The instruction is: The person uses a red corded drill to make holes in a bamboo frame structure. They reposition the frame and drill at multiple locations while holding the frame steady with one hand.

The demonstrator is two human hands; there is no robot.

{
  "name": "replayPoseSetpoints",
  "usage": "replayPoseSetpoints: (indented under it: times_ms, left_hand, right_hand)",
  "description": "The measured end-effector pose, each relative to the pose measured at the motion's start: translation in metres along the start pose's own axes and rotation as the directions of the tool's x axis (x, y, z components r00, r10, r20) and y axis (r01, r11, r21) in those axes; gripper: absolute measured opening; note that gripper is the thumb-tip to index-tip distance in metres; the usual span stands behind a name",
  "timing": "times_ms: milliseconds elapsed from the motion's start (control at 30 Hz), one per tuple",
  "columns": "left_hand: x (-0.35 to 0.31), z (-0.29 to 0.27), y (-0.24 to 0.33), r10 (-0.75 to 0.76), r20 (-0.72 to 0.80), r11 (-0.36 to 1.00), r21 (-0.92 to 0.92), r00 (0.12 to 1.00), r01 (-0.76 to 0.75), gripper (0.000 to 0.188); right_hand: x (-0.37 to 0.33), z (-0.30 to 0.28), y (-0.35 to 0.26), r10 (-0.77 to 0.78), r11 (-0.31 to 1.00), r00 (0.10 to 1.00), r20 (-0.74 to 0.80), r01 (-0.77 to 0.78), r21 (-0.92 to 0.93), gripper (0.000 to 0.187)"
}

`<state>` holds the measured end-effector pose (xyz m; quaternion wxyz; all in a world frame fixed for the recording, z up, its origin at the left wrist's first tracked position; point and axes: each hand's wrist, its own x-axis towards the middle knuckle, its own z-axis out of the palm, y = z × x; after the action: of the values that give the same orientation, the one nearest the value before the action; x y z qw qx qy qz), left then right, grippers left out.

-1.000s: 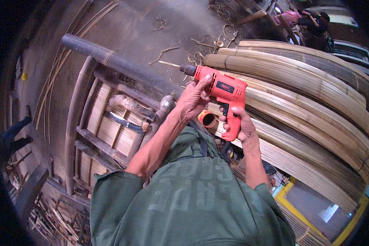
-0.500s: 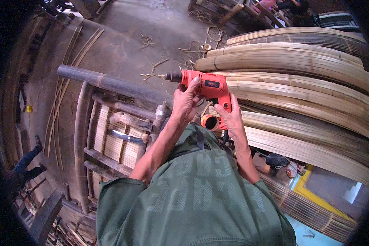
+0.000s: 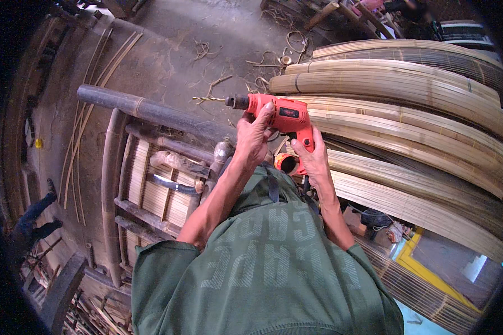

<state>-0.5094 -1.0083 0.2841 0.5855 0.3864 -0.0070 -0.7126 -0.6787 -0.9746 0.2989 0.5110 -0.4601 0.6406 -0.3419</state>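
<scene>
in the head view, bare floor [image 3: 170,64] opens out ahead, bounded on the left by long thin strips [image 3: 103,75] lying on it and on the right by the curved edges of stacked slat bundles [image 3: 391,78]. nearer, on the left side, a bamboo frame [image 3: 110,190] takes up room, its far edge made by a thick dark pole [image 3: 151,111]. a red drill [image 3: 288,111] is held up between frame and bundles, in front of the chest, its bit [image 3: 208,99] aimed left over the floor, beyond the pole's right end.

the left hand [image 3: 255,134] is part-curled under the drill's front body, thumb laid along the near side. the right hand [image 3: 314,161] is closed around the handle, thumb on the near side; whether a finger presses the trigger cannot be told. an orange cup-shaped container [image 3: 285,162] shows just beside the handle.

both forearms reach forward from the green shirt [image 3: 262,268], the left slanting inward to the right, the right slanting slightly leftward, wrists raised above the waist.
</scene>
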Motion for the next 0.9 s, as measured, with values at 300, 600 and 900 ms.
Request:
replayPoseSetpoints:
  times_ms: [300,600,900]
  left_hand:
    - [0.002,-0.001,0.002,-0.005,0.009,1.000,-0.017,1.000,0.005,0.041]
    - [-0.001,0.000,0.002,-0.018,0.022,1.000,-0.016,1.000,0.018,0.042]
    - [-0.002,-0.005,-0.003,-0.023,0.003,1.000,0.000,1.000,0.023,0.041]
  right_hand:
    - [-0.001,0.004,0.002,0.001,1.000,1.000,-0.024,-0.001,-0.006,0.067]
    - [-0.006,0.002,0.000,0.008,1.000,1.000,0.002,-0.008,0.006,0.068]
    - [-0.011,0.004,-0.001,0.062,0.998,0.998,-0.018,-0.063,-0.032,0.061]
